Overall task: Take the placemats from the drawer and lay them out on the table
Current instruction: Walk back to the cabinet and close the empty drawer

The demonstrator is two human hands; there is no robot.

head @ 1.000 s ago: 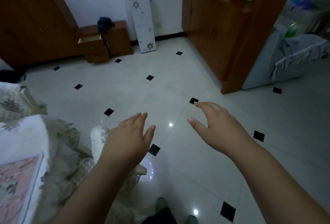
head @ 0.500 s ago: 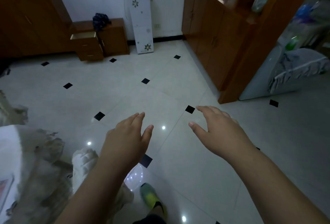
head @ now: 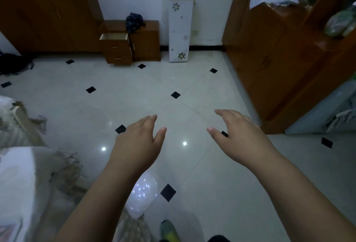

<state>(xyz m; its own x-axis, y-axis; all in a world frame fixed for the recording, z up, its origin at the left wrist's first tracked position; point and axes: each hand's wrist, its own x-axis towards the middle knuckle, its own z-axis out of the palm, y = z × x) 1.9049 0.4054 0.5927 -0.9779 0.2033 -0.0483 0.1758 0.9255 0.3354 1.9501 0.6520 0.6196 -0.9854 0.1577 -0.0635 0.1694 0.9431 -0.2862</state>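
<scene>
With the left hand (head: 137,145) and right hand (head: 238,137) both empty, fingers loosely spread, they'd best head straight for the open drawer (head: 114,37) across the room, whose placemats stay hidden

White cabinet (head: 180,27) — dark cloth (head: 134,22) — tiled floor (head: 154,87).

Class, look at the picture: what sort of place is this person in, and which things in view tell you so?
Probably a room in a home. A small wooden chest with its top drawer pulled open stands by the wall, tall wooden cabinets line the right side, and a table under a lace-edged cloth sits at the left.
</scene>
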